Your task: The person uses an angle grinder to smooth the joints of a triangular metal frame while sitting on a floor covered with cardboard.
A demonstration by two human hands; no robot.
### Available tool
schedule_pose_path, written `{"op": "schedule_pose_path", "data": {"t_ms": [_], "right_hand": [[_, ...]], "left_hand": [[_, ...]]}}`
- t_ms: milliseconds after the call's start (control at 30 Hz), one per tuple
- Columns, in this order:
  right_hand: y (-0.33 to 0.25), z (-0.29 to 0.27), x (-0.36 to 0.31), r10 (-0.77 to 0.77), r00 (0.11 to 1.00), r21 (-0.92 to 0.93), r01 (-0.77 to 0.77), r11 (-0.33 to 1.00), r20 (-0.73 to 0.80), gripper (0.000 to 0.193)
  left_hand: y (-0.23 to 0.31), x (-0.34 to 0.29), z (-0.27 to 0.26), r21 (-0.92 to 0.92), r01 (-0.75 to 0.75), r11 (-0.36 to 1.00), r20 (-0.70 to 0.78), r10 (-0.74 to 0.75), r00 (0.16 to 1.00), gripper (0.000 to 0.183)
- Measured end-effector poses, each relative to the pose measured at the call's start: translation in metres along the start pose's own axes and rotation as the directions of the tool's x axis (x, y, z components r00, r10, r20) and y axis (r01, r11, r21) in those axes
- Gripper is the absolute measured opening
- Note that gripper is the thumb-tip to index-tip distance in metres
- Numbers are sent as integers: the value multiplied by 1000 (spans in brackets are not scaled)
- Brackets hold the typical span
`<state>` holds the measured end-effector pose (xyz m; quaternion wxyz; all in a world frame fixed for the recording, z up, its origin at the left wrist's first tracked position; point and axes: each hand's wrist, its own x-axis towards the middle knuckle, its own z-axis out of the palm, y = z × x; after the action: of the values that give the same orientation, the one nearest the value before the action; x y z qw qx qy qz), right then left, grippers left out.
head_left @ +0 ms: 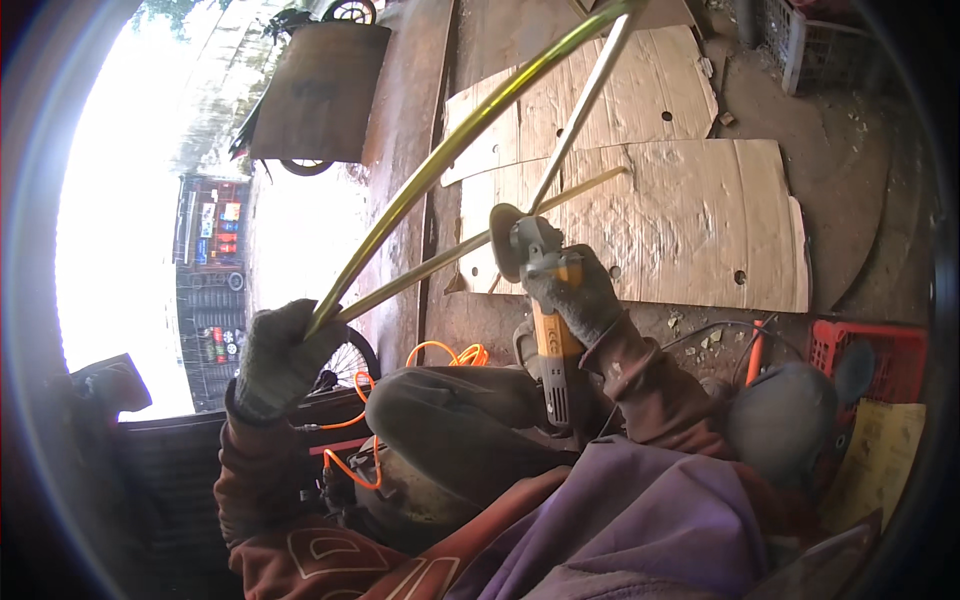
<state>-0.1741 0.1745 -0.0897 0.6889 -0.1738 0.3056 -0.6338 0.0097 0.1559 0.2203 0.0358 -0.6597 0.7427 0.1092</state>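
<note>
My gloved left hand (285,358) grips the lower end of a gold-coloured metal tube frame (436,160). Its shiny curved bar rises to the upper right and meets a paler straight bar near the top. A thinner bar of the frame also runs from my left hand across to the right. In my gloved right hand (582,290), fingers wrapped round its body, is an orange and grey angle grinder (553,345). The grinder's round disc (507,243) is at the thin bar where the bars cross; whether it touches cannot be made out. My bent knee is beneath.
Flattened cardboard sheets (690,220) lie on the ground ahead. An orange hose (358,470) coils by my left knee. A red plastic crate (880,360) stands at the right, a grey crate (800,45) far right. A brown board (320,90) covers a wheeled vehicle at far left.
</note>
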Motion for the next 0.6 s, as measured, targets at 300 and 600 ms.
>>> {"op": "schedule_pose_path", "data": {"t_ms": [300,600], "right_hand": [[15,33,-27,-152,969,27,149,988,196,40],[12,14,-12,-160,955,21,160,987,249,36]], "left_hand": [[-10,-6,0,14,-9,1000,-17,9,1000,18],[-11,5,6,-1,-38,999,-43,38,998,21]]}}
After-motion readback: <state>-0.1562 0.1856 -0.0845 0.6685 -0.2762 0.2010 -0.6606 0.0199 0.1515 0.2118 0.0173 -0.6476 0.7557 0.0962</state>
